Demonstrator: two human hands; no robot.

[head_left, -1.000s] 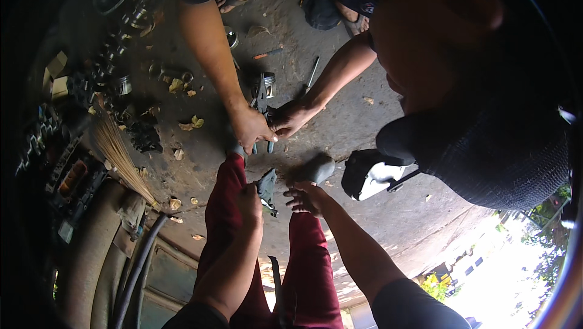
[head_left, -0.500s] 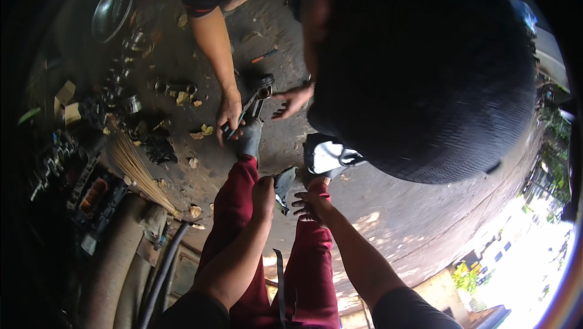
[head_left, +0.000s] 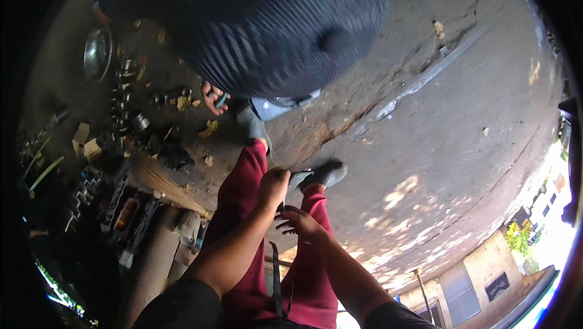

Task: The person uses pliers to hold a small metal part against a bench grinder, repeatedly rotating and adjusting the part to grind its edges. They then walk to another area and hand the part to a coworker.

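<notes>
My left hand (head_left: 274, 188) is closed on a grey rag (head_left: 300, 179), which sticks out to the right of the fingers above my shins. Just below and to the right is my right hand (head_left: 301, 223), its fingers apart and near the rag's lower side. I see nothing held in it. Ahead, a person in a dark ribbed cap (head_left: 273, 31) bends over the ground. That person's hand (head_left: 212, 97) holds a tool with a teal handle (head_left: 221, 100); its working end is hidden. A blue-grey object (head_left: 273, 109), partly under the cap, lies beside my left shoe (head_left: 250, 121).
At the left are a metal basin (head_left: 98, 51), a crankshaft (head_left: 123, 98), a connecting rod (head_left: 172, 95), a straw broom (head_left: 167, 182) and an engine block (head_left: 126, 213). Dry leaves (head_left: 209, 128) litter the ground. My right shoe (head_left: 328, 174) stands on cracked pavement.
The other person's capped head has swung left and now covers the piston and rod seen before. My view has turned toward the right. My right hand has come closer to the left.
</notes>
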